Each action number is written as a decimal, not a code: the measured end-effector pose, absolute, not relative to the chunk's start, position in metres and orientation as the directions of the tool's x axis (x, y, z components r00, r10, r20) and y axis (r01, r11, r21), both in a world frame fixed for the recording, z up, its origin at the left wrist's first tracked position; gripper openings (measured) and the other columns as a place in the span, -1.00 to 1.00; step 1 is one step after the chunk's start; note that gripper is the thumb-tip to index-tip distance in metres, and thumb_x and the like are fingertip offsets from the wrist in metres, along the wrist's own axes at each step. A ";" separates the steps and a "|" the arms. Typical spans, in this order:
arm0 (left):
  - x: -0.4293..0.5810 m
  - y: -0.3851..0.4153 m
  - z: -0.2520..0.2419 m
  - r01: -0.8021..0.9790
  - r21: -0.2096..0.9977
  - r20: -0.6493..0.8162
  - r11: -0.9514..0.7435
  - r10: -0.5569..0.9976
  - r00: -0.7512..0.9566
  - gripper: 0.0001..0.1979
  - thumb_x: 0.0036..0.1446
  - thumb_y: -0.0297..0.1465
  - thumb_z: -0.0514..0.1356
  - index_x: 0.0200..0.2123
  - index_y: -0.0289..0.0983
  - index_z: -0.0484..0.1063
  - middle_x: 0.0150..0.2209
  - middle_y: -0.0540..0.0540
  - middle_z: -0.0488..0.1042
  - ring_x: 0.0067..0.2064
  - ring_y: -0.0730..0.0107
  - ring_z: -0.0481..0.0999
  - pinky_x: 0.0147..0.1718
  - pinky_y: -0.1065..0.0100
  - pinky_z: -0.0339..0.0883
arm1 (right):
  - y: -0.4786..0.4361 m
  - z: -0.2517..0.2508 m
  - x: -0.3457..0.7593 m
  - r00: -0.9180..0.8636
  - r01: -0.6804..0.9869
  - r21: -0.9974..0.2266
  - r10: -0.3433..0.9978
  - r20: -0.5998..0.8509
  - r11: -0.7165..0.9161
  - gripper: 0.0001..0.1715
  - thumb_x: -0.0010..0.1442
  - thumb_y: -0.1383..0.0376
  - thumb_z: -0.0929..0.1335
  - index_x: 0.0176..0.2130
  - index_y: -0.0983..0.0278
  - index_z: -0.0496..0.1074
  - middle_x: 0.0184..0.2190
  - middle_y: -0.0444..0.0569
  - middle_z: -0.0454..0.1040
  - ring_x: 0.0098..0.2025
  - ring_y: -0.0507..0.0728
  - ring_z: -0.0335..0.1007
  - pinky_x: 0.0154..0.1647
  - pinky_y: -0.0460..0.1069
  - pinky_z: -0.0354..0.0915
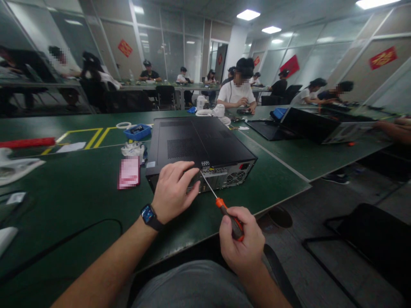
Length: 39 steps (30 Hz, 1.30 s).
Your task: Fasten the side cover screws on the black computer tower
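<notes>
In the head view, a big, flat, black metal computer case (pixel 205 137) is seen lying on a long green bench (pixel 279 171). Its back side is turned toward the two hands. On that side, a round fan grille (pixel 236 177) and a small red switch (pixel 242 167) can be seen.

A screwdriver with an orange and dark handle and a thin silver shaft (pixel 220 202) is held by the right hand (pixel 242 239). The handle is wrapped tightly by the fingers and thumb. The shaft is pointed up and to the left, and its tip is brought to the top back edge of the case.

The left hand (pixel 173 186) is bent over the same edge, just beside the tip. Its thumb and first finger are held apart, with a gap between them. A black watch with a lit screen (pixel 148 214) is worn on the left wrist.

To the left of the case, a small blue plastic tray (pixel 135 136), a crumpled white bundle (pixel 133 149) and a flat, pink-edged thing (pixel 129 172) are set on the bench; the front of the last is blurred. Behind the case, a person in a white shirt (pixel 236 92) is seen at the bench.
</notes>
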<state>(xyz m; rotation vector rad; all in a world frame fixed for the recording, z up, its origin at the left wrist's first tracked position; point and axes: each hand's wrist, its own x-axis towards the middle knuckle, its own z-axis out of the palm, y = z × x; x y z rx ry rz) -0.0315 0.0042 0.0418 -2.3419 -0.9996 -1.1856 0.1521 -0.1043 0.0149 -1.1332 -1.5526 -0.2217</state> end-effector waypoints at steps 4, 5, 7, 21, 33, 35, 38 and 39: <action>-0.033 0.013 0.038 0.749 0.032 0.788 -0.662 0.478 0.388 -0.57 0.24 -0.38 0.23 0.18 -0.26 0.41 0.20 -0.26 0.50 0.23 0.04 0.48 0.22 -0.02 0.26 | -0.104 0.015 0.153 0.087 0.745 -0.401 0.519 0.850 0.532 -0.76 0.21 0.42 0.34 -0.09 0.24 0.34 -0.34 -0.09 0.49 -0.35 0.05 0.48 -0.31 -0.03 0.45; -0.033 0.015 0.036 0.752 0.029 0.787 -0.658 0.479 0.388 -0.57 0.25 -0.39 0.22 0.18 -0.26 0.41 0.18 -0.25 0.52 0.21 0.05 0.49 0.21 0.00 0.27 | -0.104 0.016 0.153 0.083 0.746 -0.397 0.518 0.851 0.534 -0.75 0.20 0.42 0.35 -0.09 0.24 0.34 -0.33 -0.08 0.49 -0.34 0.06 0.48 -0.31 -0.02 0.45; -0.033 0.016 0.033 0.759 0.025 0.795 -0.651 0.473 0.379 -0.60 0.25 -0.39 0.22 0.16 -0.27 0.44 0.15 -0.22 0.55 0.18 0.09 0.53 0.18 0.03 0.30 | -0.104 0.016 0.152 0.086 0.745 -0.400 0.518 0.851 0.533 -0.74 0.20 0.43 0.34 -0.09 0.24 0.34 -0.31 -0.07 0.50 -0.32 0.07 0.49 -0.29 -0.01 0.46; -0.028 0.014 0.028 0.783 0.053 0.827 -0.620 0.467 0.314 -0.63 0.25 -0.41 0.22 0.13 -0.25 0.48 0.14 -0.17 0.58 0.17 0.13 0.56 0.16 0.06 0.29 | -0.104 0.013 0.152 0.108 0.721 -0.415 0.502 0.858 0.555 -0.71 0.22 0.38 0.34 -0.03 0.26 0.33 -0.29 -0.05 0.50 -0.29 0.09 0.51 -0.27 0.00 0.49; -0.027 0.014 0.028 0.774 0.091 0.818 -0.626 0.491 0.301 -0.62 0.25 -0.42 0.21 0.14 -0.22 0.49 0.15 -0.16 0.57 0.18 0.11 0.55 0.17 0.03 0.29 | -0.104 0.013 0.151 0.115 0.743 -0.408 0.499 0.859 0.530 -0.75 0.25 0.38 0.34 -0.04 0.26 0.36 -0.33 -0.08 0.50 -0.33 0.06 0.50 -0.31 -0.05 0.47; -0.027 0.014 0.028 0.773 0.098 0.819 -0.627 0.492 0.296 -0.62 0.25 -0.42 0.21 0.13 -0.22 0.49 0.14 -0.16 0.57 0.17 0.11 0.55 0.17 0.03 0.29 | -0.103 0.013 0.150 0.115 0.735 -0.393 0.470 0.875 0.552 -0.69 0.21 0.40 0.35 -0.03 0.27 0.35 -0.28 -0.03 0.50 -0.24 0.11 0.52 -0.25 -0.01 0.50; -0.027 0.014 0.027 0.773 0.094 0.821 -0.628 0.488 0.296 -0.62 0.25 -0.42 0.21 0.14 -0.22 0.49 0.14 -0.16 0.57 0.18 0.11 0.55 0.18 0.03 0.28 | -0.102 0.013 0.149 0.115 0.743 -0.374 0.444 0.889 0.556 -0.70 0.20 0.44 0.35 -0.04 0.25 0.35 -0.28 -0.04 0.52 -0.25 0.11 0.54 -0.24 0.00 0.51; -0.027 0.014 0.027 0.773 0.092 0.821 -0.627 0.488 0.298 -0.62 0.25 -0.42 0.21 0.14 -0.22 0.48 0.14 -0.16 0.57 0.18 0.11 0.55 0.18 0.03 0.28 | -0.103 0.013 0.149 0.113 0.752 -0.376 0.457 0.882 0.541 -0.72 0.22 0.44 0.35 -0.05 0.24 0.36 -0.30 -0.06 0.53 -0.28 0.09 0.54 -0.27 -0.01 0.51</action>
